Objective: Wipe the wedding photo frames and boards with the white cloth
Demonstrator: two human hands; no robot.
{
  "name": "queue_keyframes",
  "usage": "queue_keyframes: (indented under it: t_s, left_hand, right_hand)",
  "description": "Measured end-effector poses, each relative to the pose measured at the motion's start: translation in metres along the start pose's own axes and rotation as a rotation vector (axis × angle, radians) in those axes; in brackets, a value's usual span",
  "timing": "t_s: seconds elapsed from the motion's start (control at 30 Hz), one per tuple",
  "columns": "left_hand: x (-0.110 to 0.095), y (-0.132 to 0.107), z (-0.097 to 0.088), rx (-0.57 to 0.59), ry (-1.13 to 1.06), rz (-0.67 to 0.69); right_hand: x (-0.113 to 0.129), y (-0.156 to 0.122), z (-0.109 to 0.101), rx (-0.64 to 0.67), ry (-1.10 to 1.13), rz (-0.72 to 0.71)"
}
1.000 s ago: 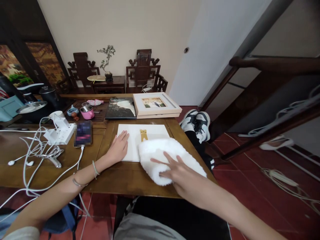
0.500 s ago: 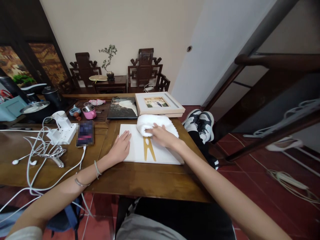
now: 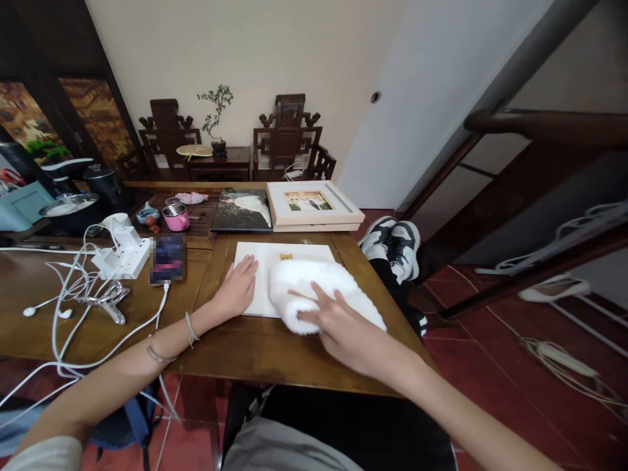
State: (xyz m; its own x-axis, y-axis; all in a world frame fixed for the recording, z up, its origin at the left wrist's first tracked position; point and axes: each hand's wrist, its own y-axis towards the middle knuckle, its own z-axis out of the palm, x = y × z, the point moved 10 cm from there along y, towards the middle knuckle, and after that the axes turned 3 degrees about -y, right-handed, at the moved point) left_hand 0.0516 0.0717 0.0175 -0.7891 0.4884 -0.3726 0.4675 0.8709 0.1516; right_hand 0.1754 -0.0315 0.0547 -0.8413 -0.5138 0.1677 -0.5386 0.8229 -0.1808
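Note:
My right hand point(image 3: 338, 322) presses on a folded white fluffy towel point(image 3: 314, 281), thumb and fingers gripping its near left fold. The towel lies over the right part of a flat white board point(image 3: 260, 252) and hangs past its near edge onto the wood. Most of a gold shape on the board is covered; only its top end point(image 3: 286, 256) shows beyond the towel. My left hand point(image 3: 239, 288) rests flat on the board's left edge, fingers stretched out.
Behind the board lie a dark photo panel point(image 3: 241, 210) and a framed photo point(image 3: 314, 203). On the left are a phone point(image 3: 167, 261), a white power strip point(image 3: 128, 258), tangled cables and a pink cup point(image 3: 175, 218). Beyond the table's right edge, someone's sneakers point(image 3: 392, 242) show.
My right hand has drawn the towel from the board's far side toward me, over the gold shape and past the near edge. My left hand stays in place.

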Motion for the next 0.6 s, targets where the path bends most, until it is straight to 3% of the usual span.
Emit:
queue_keyframes:
  t_s: [0.17, 0.3, 0.4, 0.6]
  left_hand:
    - [0.003, 0.001, 0.0, -0.01, -0.041, -0.001]
    - [0.006, 0.001, -0.001, -0.031, -0.083, -0.011]
    - [0.005, 0.001, -0.002, -0.047, -0.088, -0.005]
    - [0.001, 0.001, -0.001, -0.008, -0.045, 0.0]
  right_hand:
    - [-0.038, 0.079, -0.025, -0.147, -0.114, 0.039]
    - [-0.04, 0.105, -0.028, -0.188, -0.158, 0.069]
    - [-0.017, 0.086, -0.018, -0.19, -0.222, 0.048]
    - [0.042, 0.007, 0.008, -0.097, -0.182, -0.069]
